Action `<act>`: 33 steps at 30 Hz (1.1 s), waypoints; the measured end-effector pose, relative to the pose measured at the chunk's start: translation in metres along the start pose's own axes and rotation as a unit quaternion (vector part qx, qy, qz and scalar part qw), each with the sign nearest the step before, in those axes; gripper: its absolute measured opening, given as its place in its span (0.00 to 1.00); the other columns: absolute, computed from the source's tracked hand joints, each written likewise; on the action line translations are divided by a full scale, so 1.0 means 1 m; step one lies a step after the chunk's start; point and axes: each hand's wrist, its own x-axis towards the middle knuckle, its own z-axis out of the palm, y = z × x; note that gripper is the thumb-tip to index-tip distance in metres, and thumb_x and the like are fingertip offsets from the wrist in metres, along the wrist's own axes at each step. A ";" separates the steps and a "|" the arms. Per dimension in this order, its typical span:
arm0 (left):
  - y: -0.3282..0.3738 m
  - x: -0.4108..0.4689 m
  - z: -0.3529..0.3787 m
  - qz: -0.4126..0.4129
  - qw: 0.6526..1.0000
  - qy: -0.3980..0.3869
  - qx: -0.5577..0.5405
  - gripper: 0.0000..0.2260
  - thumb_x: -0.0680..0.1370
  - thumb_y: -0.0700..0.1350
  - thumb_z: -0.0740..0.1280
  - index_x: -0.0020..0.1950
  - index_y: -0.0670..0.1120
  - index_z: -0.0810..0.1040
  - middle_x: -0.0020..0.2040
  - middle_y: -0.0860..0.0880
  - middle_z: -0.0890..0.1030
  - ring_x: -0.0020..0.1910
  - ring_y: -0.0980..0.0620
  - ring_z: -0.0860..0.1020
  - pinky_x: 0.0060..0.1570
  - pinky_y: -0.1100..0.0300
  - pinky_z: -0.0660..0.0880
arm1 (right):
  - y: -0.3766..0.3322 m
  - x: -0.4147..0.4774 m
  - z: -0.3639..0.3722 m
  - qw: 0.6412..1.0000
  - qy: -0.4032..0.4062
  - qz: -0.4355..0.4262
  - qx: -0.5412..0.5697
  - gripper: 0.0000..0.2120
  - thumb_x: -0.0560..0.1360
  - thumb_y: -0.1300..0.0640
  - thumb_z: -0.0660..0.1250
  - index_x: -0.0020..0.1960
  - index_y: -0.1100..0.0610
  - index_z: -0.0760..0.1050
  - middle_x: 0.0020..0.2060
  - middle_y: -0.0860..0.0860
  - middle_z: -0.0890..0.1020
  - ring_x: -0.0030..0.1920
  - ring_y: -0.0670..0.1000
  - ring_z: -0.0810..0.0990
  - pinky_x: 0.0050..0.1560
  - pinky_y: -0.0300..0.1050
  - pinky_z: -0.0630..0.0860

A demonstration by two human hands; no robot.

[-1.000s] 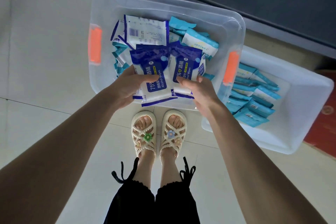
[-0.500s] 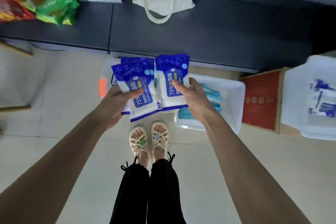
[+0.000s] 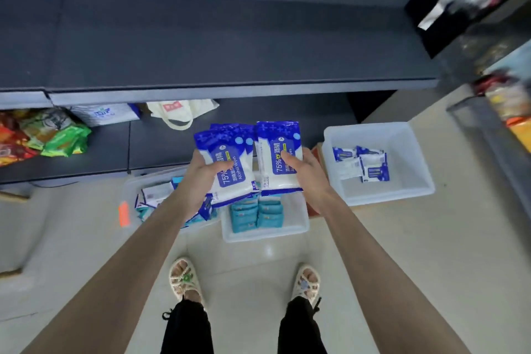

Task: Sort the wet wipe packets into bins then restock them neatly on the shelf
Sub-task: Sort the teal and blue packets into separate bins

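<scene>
My left hand (image 3: pixel 204 174) grips a small stack of blue and white alcohol wipe packets (image 3: pixel 227 164). My right hand (image 3: pixel 309 174) grips another blue and white alcohol wipe packet (image 3: pixel 277 152) beside it. Both are held up in front of the dark grey shelf (image 3: pixel 230 46). Below on the floor, a clear bin with orange handles (image 3: pixel 128 210) holds mixed packets. A white bin (image 3: pixel 267 234) holds teal packets (image 3: pixel 257 213). A second white bin (image 3: pixel 413 164) at the right holds a few small blue and white packets (image 3: pixel 362 162).
The lower shelf (image 3: pixel 115 152) carries green and red snack bags (image 3: pixel 43 135), a white bag and a cream tote (image 3: pixel 178 112). A red box (image 3: pixel 317 152) sits between the white bins. Another rack with goods (image 3: pixel 505 112) stands at the right. My sandalled feet stand on the pale floor.
I have lifted both handfuls of blue packets out of the clear bin and stood up. The view has risen to the shelf, and my feet have stepped apart.
</scene>
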 end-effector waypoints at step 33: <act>-0.077 0.120 0.421 -0.107 0.975 -0.061 0.185 0.21 0.71 0.36 0.73 0.56 0.48 0.66 0.53 0.47 0.80 0.46 0.51 0.80 0.44 0.55 0.78 | 0.015 0.159 -0.407 0.994 -0.017 0.101 -0.035 0.19 0.77 0.56 0.67 0.65 0.54 0.66 0.54 0.52 0.80 0.50 0.52 0.82 0.48 0.46 0.80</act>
